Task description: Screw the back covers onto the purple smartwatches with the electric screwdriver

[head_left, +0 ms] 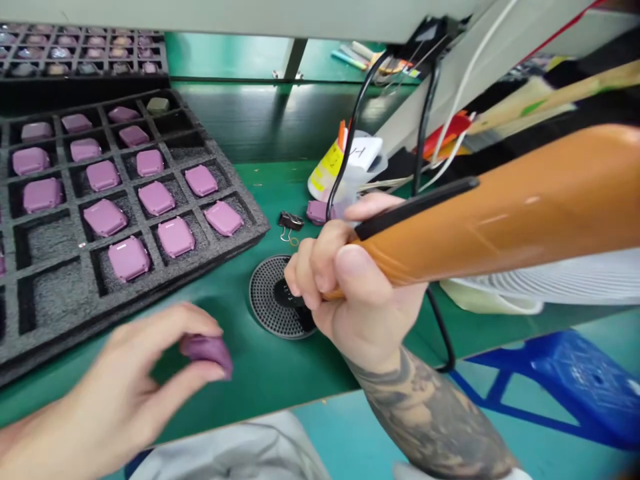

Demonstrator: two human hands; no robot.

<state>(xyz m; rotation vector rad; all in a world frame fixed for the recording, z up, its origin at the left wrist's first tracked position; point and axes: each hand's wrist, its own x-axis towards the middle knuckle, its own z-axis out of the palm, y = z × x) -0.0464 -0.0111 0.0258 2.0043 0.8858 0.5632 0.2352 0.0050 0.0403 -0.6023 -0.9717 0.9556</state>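
Observation:
Between the thumb and fingers of my left hand (pixel 120 373) is a small purple watch case (pixel 209 353), held over the front of the green bench. My right hand (pixel 360 293) is wrapped around the narrow end of a large orange tubular tool (pixel 500 207), which has a black strip along it and reaches toward the upper right. What kind of tool it is, I cannot tell. Just left of that hand is a round grey perforated disc (pixel 265 300), partly covered by my fingers. A dark foam tray (pixel 220 250) on the left carries several more purple watch cases (pixel 129 259) in its compartments.
A second compartment tray (pixel 163 67) stands behind. On the green bench (pixel 235 393) are a binder clip (pixel 291 221), another purple piece (pixel 316 212) and a yellow-and-white container (pixel 325 173). A black cable (pixel 353 127) hangs beside them. A blue stool (pixel 575 380) stands at lower right.

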